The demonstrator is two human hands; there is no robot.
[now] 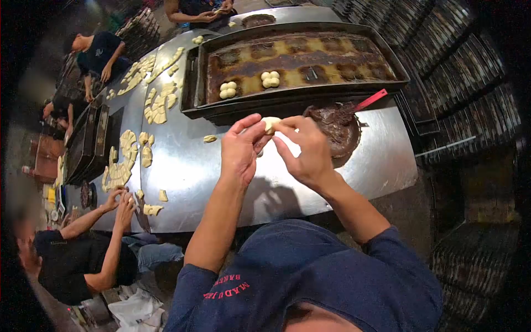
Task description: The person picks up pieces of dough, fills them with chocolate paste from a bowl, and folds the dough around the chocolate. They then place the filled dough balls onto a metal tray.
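Observation:
Between both hands, above the metal table, is a small piece of pale dough point(270, 124). My left hand point(241, 148) pinches it from the left with thumb and fingers. From the other side my right hand point(307, 152) grips it with its fingertips, the remaining fingers curled. Just beyond my right hand sits a mass of dark brown chocolate-like paste point(338, 135), with a red-handled spatula point(369, 100) stuck in it. Ahead stands a greasy baking tray point(301, 92) holding two clusters of dough balls point(270, 79). A loose dough piece point(209, 138) lies left of my left hand.
Many cut dough pieces point(120, 166) are spread over the left of the steel table point(182, 191). Co-workers stand along the left side and far end; a nearby person's hands point(126, 205) work at the left edge. Racks of stacked trays point(459, 72) rise at the right.

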